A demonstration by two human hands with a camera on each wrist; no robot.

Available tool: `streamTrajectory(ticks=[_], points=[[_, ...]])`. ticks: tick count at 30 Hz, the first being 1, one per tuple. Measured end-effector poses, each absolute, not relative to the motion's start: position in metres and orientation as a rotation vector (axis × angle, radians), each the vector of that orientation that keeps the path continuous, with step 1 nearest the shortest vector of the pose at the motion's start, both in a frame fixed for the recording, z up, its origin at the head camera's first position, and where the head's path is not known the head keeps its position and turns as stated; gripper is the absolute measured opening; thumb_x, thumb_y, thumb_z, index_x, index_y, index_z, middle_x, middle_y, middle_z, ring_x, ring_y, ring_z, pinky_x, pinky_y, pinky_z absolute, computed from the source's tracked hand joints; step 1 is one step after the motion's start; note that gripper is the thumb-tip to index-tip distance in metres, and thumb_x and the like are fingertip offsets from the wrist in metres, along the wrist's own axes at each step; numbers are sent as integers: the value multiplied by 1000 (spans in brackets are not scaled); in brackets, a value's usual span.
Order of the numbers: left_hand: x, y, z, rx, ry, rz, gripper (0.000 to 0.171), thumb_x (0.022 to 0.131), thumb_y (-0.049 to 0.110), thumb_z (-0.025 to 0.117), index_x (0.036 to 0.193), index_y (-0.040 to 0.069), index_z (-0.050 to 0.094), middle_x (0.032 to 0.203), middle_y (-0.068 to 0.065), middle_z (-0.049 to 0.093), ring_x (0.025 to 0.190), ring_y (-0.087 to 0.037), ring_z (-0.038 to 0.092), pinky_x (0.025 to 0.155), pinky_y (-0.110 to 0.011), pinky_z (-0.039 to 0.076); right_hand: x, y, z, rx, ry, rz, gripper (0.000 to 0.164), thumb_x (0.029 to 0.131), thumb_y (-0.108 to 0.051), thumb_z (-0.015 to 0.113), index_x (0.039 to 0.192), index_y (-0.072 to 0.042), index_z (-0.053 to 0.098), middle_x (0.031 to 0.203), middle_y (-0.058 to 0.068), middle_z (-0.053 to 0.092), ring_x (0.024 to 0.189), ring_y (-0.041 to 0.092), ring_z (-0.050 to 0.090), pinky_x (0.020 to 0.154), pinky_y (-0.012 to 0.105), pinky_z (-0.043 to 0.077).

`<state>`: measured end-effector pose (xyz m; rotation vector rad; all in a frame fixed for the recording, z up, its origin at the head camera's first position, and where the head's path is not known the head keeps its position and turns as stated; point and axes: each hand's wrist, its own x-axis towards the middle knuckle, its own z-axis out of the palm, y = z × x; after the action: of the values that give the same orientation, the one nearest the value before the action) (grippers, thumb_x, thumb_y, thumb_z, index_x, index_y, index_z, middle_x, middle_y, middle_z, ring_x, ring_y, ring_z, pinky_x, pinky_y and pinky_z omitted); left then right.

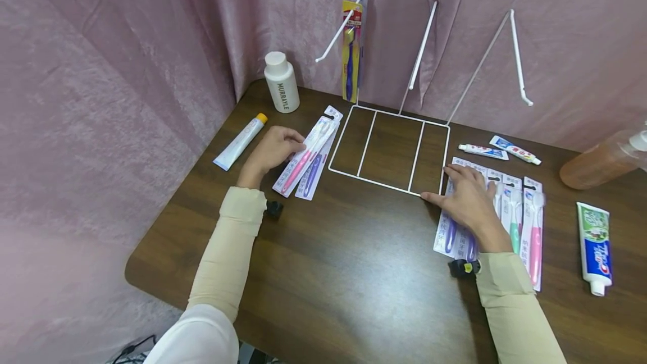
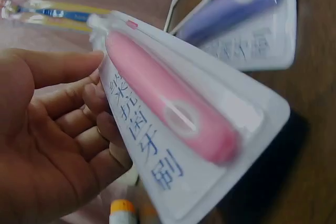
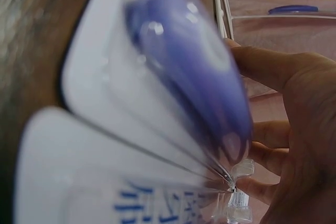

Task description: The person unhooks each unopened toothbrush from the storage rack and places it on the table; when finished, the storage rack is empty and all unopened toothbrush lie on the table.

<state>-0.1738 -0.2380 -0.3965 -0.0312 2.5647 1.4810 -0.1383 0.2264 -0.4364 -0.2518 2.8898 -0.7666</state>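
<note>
My left hand (image 1: pixel 275 150) pinches the edge of a packaged pink toothbrush (image 1: pixel 295 175) between thumb and fingers. Partly under that pack lies a packaged purple toothbrush (image 1: pixel 312 176), seen too in the left wrist view. At the right, my right hand (image 1: pixel 471 201) lies over packaged purple toothbrushes (image 1: pixel 449 239), its fingers spread and the thumb reaching to the front corner of a white wire rack (image 1: pixel 374 182). The right wrist view shows a purple handle (image 3: pixel 194 61) close up beside the fingers. Packs with a green toothbrush (image 1: pixel 514 229) and another pink toothbrush (image 1: pixel 536 240) overlap alongside.
A yellow toothbrush pack (image 1: pixel 349 80) hangs on the rack's left hook. Left of it are a white bottle (image 1: pixel 283 91) and an orange-capped tube (image 1: pixel 242 140). Two small tubes (image 1: pixel 482 152), a larger toothpaste tube (image 1: pixel 596 246) and an amber bottle (image 1: pixel 596 164) occupy the right side.
</note>
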Motion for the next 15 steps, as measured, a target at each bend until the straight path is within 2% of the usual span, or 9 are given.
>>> streamTrajectory(ticks=[6, 15], points=[[-177, -243, -404, -158, 2555, 1470, 30, 107, 9, 69, 128, -10, 79, 91, -4, 67, 76, -14, 60, 73, -28, 54, -136, 226, -432, -238, 2884, -770, 105, 94, -60, 86, 168, 6, 49, 177, 31, 42, 166, 62, 27, 125, 96, 5], [-180, -239, -409, -277, 2490, 1407, 31, 112, 10, 66, 134, -9, 76, 102, -10, 67, 76, -13, 61, 69, -23, 53, -131, 217, -419, -219, 2861, -722, 102, 97, -53, 86, 169, 9, 45, 178, 33, 39, 167, 63, 24, 127, 95, 5]])
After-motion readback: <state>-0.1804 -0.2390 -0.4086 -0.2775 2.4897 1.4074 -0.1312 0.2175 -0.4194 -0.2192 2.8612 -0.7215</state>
